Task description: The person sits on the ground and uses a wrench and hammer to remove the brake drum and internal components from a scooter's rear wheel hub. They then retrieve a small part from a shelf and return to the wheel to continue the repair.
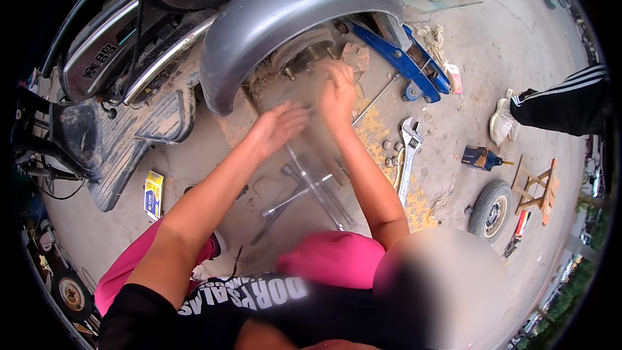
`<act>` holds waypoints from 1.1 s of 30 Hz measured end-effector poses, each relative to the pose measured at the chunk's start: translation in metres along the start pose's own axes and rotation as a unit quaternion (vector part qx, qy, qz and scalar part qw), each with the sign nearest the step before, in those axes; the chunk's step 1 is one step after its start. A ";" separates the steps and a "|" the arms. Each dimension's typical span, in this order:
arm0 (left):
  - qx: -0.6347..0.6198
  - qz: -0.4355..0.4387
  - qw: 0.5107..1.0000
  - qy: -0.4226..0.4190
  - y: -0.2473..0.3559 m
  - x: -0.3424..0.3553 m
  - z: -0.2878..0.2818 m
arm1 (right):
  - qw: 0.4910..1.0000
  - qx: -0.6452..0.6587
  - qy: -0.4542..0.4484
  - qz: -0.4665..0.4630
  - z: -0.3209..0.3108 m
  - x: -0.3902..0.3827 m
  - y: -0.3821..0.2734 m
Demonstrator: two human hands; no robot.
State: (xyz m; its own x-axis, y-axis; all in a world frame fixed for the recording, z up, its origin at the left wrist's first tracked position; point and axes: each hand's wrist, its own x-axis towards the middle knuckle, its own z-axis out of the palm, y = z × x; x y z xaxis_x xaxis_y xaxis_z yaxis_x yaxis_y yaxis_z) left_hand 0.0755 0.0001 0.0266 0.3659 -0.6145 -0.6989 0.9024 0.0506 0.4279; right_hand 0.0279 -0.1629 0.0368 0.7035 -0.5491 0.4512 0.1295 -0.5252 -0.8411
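Left hand (pixel 277 131) outstretched; right hand (pixel 337 96) blurred, grip unclear; white lettering (pixel 275 291) on black shirt (pixel 311 311).

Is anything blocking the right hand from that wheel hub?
Nothing I can see: the right hand is close by the wheel hub, and the grey fender arches around the hub, not between them.

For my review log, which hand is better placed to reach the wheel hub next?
Right, probably: the right hand appears close to the wheel hub under the grey fender, while the left hand is lower in view and farther away.
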 end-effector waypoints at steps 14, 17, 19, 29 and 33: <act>-0.202 0.091 0.975 0.033 0.000 0.054 0.051 | 0.926 0.099 -0.051 0.360 0.011 0.003 0.022; -0.214 0.079 0.968 0.106 0.003 0.057 0.050 | 0.919 0.143 -0.002 0.367 0.017 0.005 0.023; -0.195 0.079 0.973 0.090 0.001 0.056 0.044 | 0.949 0.141 0.046 0.278 0.023 -0.009 0.035; -0.198 0.079 0.968 0.131 -0.004 0.056 0.019 | 0.728 0.411 -0.080 0.543 0.017 0.015 0.019; -0.170 0.060 0.975 0.132 -0.010 0.043 0.004 | 0.984 0.028 0.082 0.155 0.032 0.000 0.024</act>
State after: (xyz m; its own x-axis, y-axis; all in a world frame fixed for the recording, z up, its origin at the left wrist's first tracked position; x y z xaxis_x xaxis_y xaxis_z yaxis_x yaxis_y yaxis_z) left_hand 0.0812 -0.0298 -0.0052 0.4783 -0.3662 -0.7982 0.8565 0.3952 0.3319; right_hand 0.0531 -0.1548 0.0075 0.5940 -0.7770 0.2085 -0.0320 -0.2818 -0.9590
